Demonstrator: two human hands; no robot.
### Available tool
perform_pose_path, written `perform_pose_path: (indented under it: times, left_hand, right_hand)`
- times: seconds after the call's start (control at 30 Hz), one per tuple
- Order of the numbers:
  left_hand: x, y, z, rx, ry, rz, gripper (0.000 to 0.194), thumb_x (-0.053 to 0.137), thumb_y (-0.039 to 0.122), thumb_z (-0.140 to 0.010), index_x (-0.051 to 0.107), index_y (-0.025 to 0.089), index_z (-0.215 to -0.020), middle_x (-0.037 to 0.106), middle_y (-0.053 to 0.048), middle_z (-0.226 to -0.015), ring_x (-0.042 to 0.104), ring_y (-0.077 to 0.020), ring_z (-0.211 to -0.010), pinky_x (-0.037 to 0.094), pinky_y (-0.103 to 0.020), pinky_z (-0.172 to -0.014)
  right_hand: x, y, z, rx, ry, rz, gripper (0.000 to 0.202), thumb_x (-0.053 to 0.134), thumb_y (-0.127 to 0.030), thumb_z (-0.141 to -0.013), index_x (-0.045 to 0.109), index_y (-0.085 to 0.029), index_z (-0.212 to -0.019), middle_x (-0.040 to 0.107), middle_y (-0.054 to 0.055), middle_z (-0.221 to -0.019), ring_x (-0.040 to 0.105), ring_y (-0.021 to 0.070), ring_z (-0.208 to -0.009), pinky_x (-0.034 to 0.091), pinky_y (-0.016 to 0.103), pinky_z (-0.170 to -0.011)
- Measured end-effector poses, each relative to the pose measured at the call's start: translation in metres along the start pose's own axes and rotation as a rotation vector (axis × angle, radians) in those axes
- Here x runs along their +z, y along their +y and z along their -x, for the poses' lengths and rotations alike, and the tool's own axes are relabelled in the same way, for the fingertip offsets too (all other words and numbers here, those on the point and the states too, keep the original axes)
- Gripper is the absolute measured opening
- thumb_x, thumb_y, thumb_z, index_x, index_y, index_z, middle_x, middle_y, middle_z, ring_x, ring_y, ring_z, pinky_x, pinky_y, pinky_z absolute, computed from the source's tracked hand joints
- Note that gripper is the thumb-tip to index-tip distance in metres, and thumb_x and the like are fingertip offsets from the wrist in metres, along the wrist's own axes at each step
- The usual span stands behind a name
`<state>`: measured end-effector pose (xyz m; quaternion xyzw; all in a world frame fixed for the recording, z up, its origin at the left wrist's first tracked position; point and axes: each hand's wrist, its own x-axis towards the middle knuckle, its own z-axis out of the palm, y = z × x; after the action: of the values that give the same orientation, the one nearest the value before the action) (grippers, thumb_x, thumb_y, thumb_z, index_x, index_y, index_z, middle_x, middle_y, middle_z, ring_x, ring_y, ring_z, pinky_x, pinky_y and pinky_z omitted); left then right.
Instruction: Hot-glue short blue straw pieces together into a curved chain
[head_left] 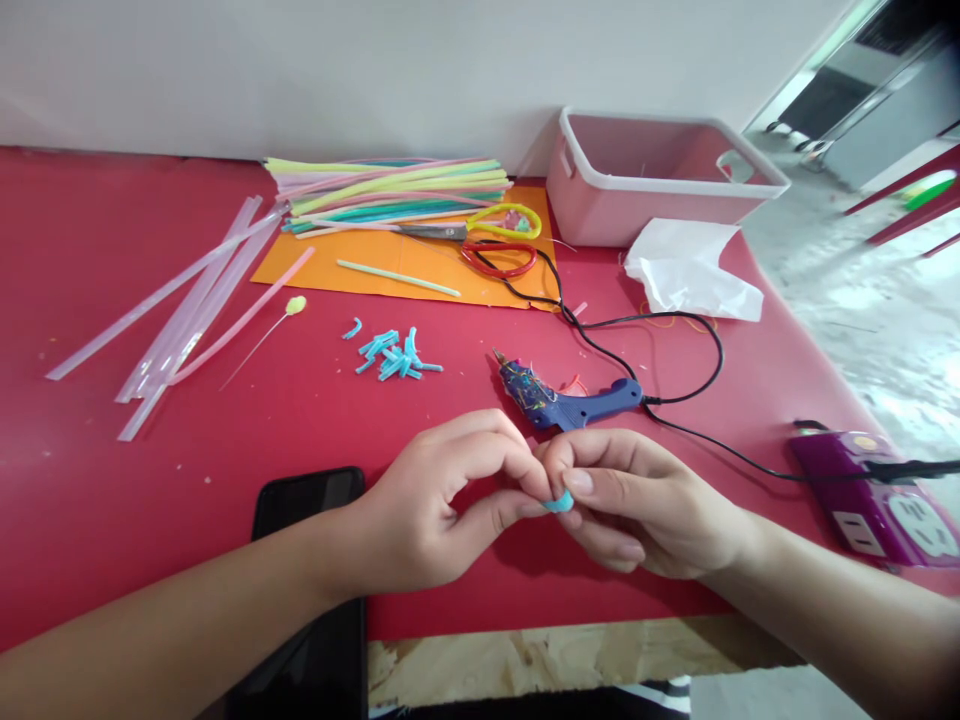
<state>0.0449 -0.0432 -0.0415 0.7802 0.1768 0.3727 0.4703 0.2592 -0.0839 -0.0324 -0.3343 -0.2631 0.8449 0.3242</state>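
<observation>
Between the fingertips of both hands, near the table's front edge, is a small curved light-blue piece. My left hand pinches its left end between thumb and index finger. My right hand holds its right side, thumb on top and the other fingers curled beneath. The two hands meet at the fingertips. Beyond them lies a pile of short light-blue pieces. A blue glue gun rests just behind my right hand, its nozzle pointing left.
Pipe cleaners and scissors lie on an orange envelope. Clear sticks are at the left, a pink bin and white paper behind. A black phone sits under my left forearm; a purple power strip is right.
</observation>
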Motion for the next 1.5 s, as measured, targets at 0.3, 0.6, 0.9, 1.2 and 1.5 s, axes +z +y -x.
perform_pose_path:
  times: [0.3, 0.6, 0.9, 1.2, 1.5]
  left_hand:
    - [0.000, 0.002, 0.002, -0.087, 0.010, 0.065, 0.007, 0.066, 0.010, -0.094, 0.068, 0.015, -0.090, 0.067, -0.003, -0.087, 0.063, -0.0113, -0.077, 0.052, -0.021, -0.071]
    - [-0.058, 0.018, -0.011, -0.405, 0.036, -0.504, 0.010, 0.070, 0.027, -0.093, 0.074, 0.022, -0.087, 0.072, 0.002, -0.085, 0.064, -0.0150, -0.079, 0.048, -0.028, -0.074]
    - [-0.048, 0.002, 0.016, -0.426, -0.145, -0.681, 0.017, 0.062, 0.019, -0.098, 0.077, 0.020, -0.091, 0.076, -0.004, -0.094, 0.069, -0.0227, -0.094, 0.053, -0.036, -0.085]
    - [-0.056, 0.015, 0.016, -0.333, -0.206, -0.922, 0.038, 0.046, 0.005, -0.097, 0.074, 0.016, -0.120, 0.077, -0.009, -0.116, 0.069, -0.0291, -0.105, 0.056, -0.047, -0.094]
    - [-0.085, -0.007, -0.013, -0.425, -0.111, -1.113, 0.022, 0.065, 0.026, -0.095, 0.073, 0.016, -0.113, 0.074, -0.010, -0.112, 0.068, -0.0325, -0.104, 0.055, -0.045, -0.088]
  right_hand:
    - [0.002, 0.001, 0.001, 0.010, -0.046, 0.008, 0.025, 0.074, -0.036, -0.092, 0.067, -0.013, -0.082, 0.062, -0.002, -0.067, 0.041, 0.0004, -0.039, 0.031, 0.015, -0.037]
    - [0.001, -0.011, 0.006, -0.127, 0.084, 0.048, 0.027, 0.076, -0.039, -0.088, 0.067, -0.015, -0.077, 0.052, -0.005, -0.057, 0.029, 0.0004, -0.038, 0.023, 0.015, -0.035]
    - [-0.001, -0.004, 0.003, -0.124, 0.048, 0.085, 0.027, 0.075, -0.038, -0.089, 0.067, -0.015, -0.078, 0.054, -0.004, -0.060, 0.032, 0.0004, -0.039, 0.022, 0.017, -0.037]
    - [-0.003, -0.007, 0.005, -0.184, 0.093, 0.226, 0.031, 0.073, -0.044, -0.090, 0.068, -0.016, -0.077, 0.053, -0.004, -0.061, 0.031, 0.0014, -0.038, 0.021, 0.018, -0.035]
    - [-0.043, -0.034, 0.012, -0.958, 0.416, 1.554, 0.024, 0.064, -0.013, -0.085, 0.070, -0.025, -0.105, 0.073, 0.008, -0.098, 0.071, 0.0247, -0.088, 0.059, 0.039, -0.076]
